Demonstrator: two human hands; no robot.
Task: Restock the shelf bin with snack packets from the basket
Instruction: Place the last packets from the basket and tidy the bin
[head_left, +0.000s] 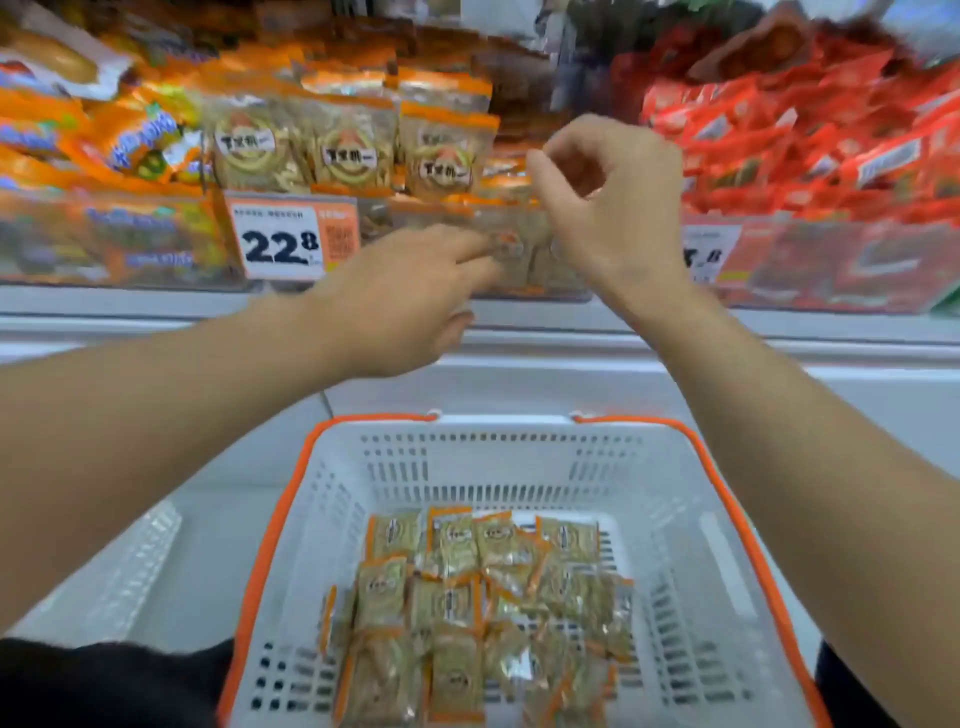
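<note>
Both hands reach over the basket (519, 457) to the clear bin (467, 249) on the shelf. The left hand (400, 306) stretches its fingers (467, 249) straight, tips touching the bin's front near a packet (506, 247) — blur hides whether they touch the packet itself. The right hand (608, 208) hovers above the bin, fingers curled, thumb and forefinger nearly meeting — nothing visible between them. More packets (467, 613) lie heaped in the basket below.
</note>
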